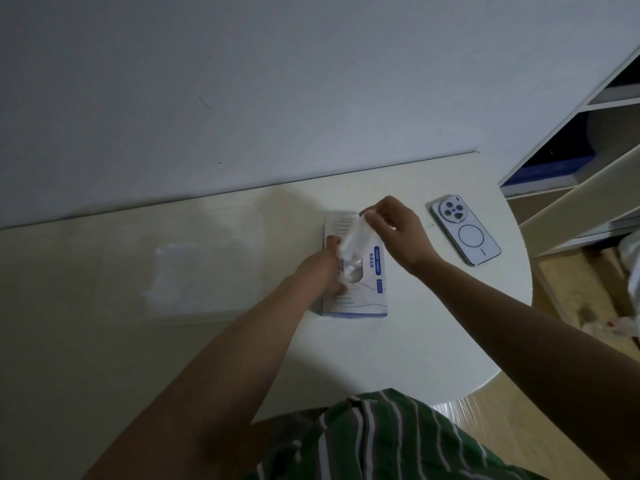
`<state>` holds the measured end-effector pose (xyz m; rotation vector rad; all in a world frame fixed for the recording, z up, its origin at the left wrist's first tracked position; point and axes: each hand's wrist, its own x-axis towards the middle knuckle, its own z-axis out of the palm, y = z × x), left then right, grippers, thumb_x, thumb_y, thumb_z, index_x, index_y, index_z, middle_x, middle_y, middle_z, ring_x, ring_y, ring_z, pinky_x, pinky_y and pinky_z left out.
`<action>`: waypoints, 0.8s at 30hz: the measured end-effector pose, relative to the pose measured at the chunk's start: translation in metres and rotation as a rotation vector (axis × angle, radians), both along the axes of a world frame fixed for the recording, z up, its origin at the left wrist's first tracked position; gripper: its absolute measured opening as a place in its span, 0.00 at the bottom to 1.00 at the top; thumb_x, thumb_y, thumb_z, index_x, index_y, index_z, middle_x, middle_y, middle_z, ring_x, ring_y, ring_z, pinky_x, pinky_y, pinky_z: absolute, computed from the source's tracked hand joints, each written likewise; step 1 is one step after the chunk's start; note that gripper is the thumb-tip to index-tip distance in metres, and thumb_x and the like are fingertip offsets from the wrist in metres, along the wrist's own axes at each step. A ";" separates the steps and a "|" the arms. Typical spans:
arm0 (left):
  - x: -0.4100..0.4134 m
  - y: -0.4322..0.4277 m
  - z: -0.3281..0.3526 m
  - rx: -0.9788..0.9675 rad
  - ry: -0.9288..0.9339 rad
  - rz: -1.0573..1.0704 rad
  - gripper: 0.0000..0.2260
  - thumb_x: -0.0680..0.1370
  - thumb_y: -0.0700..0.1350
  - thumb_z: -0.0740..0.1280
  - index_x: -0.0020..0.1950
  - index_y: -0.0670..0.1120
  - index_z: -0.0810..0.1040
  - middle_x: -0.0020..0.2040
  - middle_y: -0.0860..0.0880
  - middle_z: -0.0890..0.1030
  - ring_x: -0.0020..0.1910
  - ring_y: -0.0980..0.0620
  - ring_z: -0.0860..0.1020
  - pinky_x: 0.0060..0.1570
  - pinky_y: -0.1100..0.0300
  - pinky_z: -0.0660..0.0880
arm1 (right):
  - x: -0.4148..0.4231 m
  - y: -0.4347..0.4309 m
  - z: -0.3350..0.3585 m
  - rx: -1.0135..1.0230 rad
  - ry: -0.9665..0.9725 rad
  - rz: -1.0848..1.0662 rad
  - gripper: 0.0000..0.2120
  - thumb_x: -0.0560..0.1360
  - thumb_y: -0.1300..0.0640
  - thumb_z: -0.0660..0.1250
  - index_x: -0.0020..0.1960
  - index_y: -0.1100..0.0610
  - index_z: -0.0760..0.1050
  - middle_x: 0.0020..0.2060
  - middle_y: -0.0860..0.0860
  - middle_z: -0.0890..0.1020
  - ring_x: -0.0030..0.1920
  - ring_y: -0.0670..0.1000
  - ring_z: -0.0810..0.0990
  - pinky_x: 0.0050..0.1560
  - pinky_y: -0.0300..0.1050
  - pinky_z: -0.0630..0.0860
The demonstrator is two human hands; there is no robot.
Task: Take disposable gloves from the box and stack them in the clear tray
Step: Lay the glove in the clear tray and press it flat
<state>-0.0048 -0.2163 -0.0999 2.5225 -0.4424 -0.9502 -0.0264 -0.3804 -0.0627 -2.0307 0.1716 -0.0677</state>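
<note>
- One glove (353, 237) is partway out of the box (360, 301), its top pinched by the right hand (398, 230); it is not stacked yet.
- Left hand (323, 268) grips the box's left edge, steadying it on the counter (381, 348).
- More clear gloves show crumpled in the box slot.
- Tray (201, 282) sits well left of the box; its contents are too faint to tell.

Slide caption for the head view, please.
Right hand pinches a clear glove rising from the glove box that the left hand holds.
</note>
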 end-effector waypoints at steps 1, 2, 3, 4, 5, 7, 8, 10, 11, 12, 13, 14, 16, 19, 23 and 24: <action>0.000 0.000 0.004 0.016 -0.010 -0.021 0.42 0.72 0.45 0.75 0.77 0.42 0.51 0.64 0.44 0.75 0.58 0.42 0.77 0.56 0.52 0.74 | 0.002 -0.001 0.006 0.085 0.019 -0.030 0.08 0.79 0.55 0.64 0.44 0.58 0.74 0.40 0.49 0.79 0.39 0.45 0.76 0.42 0.37 0.73; 0.000 0.001 0.007 0.001 -0.005 -0.025 0.38 0.72 0.45 0.75 0.76 0.41 0.58 0.62 0.44 0.77 0.57 0.43 0.77 0.56 0.53 0.74 | 0.004 -0.002 0.011 0.143 0.042 -0.035 0.09 0.80 0.55 0.63 0.42 0.57 0.73 0.36 0.49 0.78 0.36 0.45 0.75 0.39 0.37 0.72; 0.002 0.003 0.010 -0.090 0.028 0.006 0.32 0.72 0.45 0.75 0.72 0.41 0.66 0.59 0.44 0.78 0.55 0.44 0.78 0.55 0.53 0.75 | 0.006 -0.002 0.014 0.183 0.067 -0.021 0.10 0.80 0.55 0.63 0.41 0.57 0.73 0.34 0.49 0.76 0.34 0.43 0.74 0.37 0.36 0.72; 0.003 0.005 0.015 -0.235 0.092 0.077 0.26 0.72 0.44 0.75 0.67 0.40 0.71 0.55 0.44 0.80 0.51 0.45 0.78 0.52 0.52 0.75 | 0.007 -0.001 0.017 0.199 0.095 0.006 0.11 0.80 0.55 0.63 0.39 0.57 0.73 0.33 0.49 0.76 0.32 0.42 0.74 0.35 0.34 0.71; 0.005 0.008 0.020 -0.402 0.163 0.181 0.21 0.72 0.42 0.75 0.62 0.39 0.74 0.50 0.44 0.80 0.47 0.46 0.78 0.48 0.51 0.76 | 0.008 -0.001 0.017 0.195 0.130 0.033 0.13 0.80 0.54 0.63 0.38 0.57 0.73 0.32 0.49 0.75 0.31 0.42 0.73 0.34 0.34 0.71; 0.010 0.019 0.031 -0.664 0.200 0.354 0.23 0.72 0.37 0.74 0.64 0.40 0.71 0.52 0.43 0.79 0.47 0.48 0.78 0.46 0.52 0.77 | 0.008 0.001 0.015 0.178 0.206 0.081 0.15 0.81 0.53 0.62 0.38 0.59 0.72 0.31 0.51 0.73 0.31 0.45 0.72 0.34 0.37 0.70; 0.014 0.025 0.035 -0.752 0.211 0.400 0.27 0.71 0.37 0.74 0.68 0.42 0.66 0.56 0.44 0.78 0.50 0.50 0.78 0.48 0.55 0.78 | 0.008 0.003 0.014 0.177 0.237 0.093 0.16 0.81 0.52 0.61 0.38 0.60 0.71 0.31 0.52 0.72 0.32 0.47 0.71 0.34 0.39 0.69; 0.019 0.035 0.042 -0.829 0.248 0.468 0.31 0.70 0.42 0.72 0.70 0.45 0.63 0.59 0.48 0.75 0.53 0.53 0.78 0.50 0.58 0.78 | 0.007 0.008 0.014 0.167 0.277 0.100 0.17 0.82 0.51 0.60 0.37 0.59 0.69 0.29 0.50 0.71 0.29 0.46 0.71 0.35 0.40 0.69; 0.021 0.038 0.046 -0.865 0.275 0.513 0.29 0.70 0.45 0.71 0.69 0.45 0.65 0.58 0.48 0.76 0.52 0.53 0.79 0.49 0.59 0.78 | 0.006 0.011 0.015 0.162 0.287 0.098 0.18 0.82 0.51 0.59 0.36 0.58 0.69 0.27 0.50 0.72 0.28 0.46 0.72 0.34 0.40 0.69; 0.024 0.043 0.050 -0.928 0.307 0.573 0.24 0.72 0.47 0.69 0.66 0.45 0.69 0.57 0.47 0.77 0.51 0.52 0.80 0.48 0.58 0.78 | 0.006 0.017 0.017 0.167 0.288 0.097 0.18 0.82 0.51 0.59 0.36 0.59 0.69 0.27 0.50 0.72 0.28 0.47 0.72 0.35 0.42 0.69; 0.027 0.047 0.053 -1.005 0.350 0.645 0.18 0.73 0.47 0.68 0.62 0.45 0.73 0.54 0.45 0.79 0.48 0.52 0.80 0.47 0.58 0.77 | 0.006 0.021 0.018 0.181 0.288 0.092 0.18 0.82 0.51 0.60 0.36 0.60 0.70 0.29 0.53 0.72 0.30 0.50 0.71 0.36 0.44 0.69; 0.028 0.053 0.056 -1.064 0.370 0.695 0.14 0.74 0.48 0.67 0.58 0.45 0.76 0.52 0.45 0.80 0.45 0.51 0.81 0.46 0.58 0.78 | 0.007 0.026 0.019 0.187 0.286 0.088 0.18 0.82 0.51 0.60 0.37 0.61 0.71 0.31 0.56 0.71 0.32 0.52 0.70 0.37 0.46 0.68; 0.030 0.065 0.061 -1.037 0.288 0.664 0.11 0.77 0.48 0.68 0.55 0.43 0.77 0.48 0.45 0.81 0.42 0.50 0.82 0.42 0.59 0.78 | 0.008 0.039 0.024 0.158 0.283 0.086 0.19 0.81 0.50 0.61 0.36 0.60 0.71 0.31 0.57 0.71 0.33 0.53 0.70 0.37 0.46 0.68; 0.029 0.083 0.065 -0.787 0.047 0.541 0.09 0.77 0.41 0.70 0.54 0.37 0.78 0.43 0.44 0.82 0.37 0.50 0.80 0.39 0.58 0.78 | 0.010 0.063 0.031 0.114 0.297 0.130 0.18 0.81 0.49 0.61 0.38 0.58 0.77 0.33 0.56 0.78 0.34 0.52 0.76 0.38 0.43 0.73; 0.026 0.103 0.072 -0.672 -0.205 0.636 0.10 0.77 0.42 0.68 0.37 0.41 0.77 0.29 0.46 0.78 0.27 0.50 0.74 0.32 0.60 0.72 | 0.010 0.085 0.035 0.217 0.326 0.263 0.17 0.82 0.53 0.61 0.47 0.65 0.79 0.42 0.62 0.80 0.43 0.60 0.78 0.47 0.57 0.77; 0.028 0.112 0.071 -0.606 -0.286 0.643 0.11 0.77 0.44 0.68 0.36 0.42 0.76 0.28 0.47 0.76 0.27 0.49 0.73 0.32 0.60 0.70 | 0.011 0.092 0.036 0.204 0.329 0.311 0.17 0.82 0.53 0.60 0.46 0.66 0.78 0.42 0.62 0.79 0.42 0.60 0.77 0.45 0.55 0.76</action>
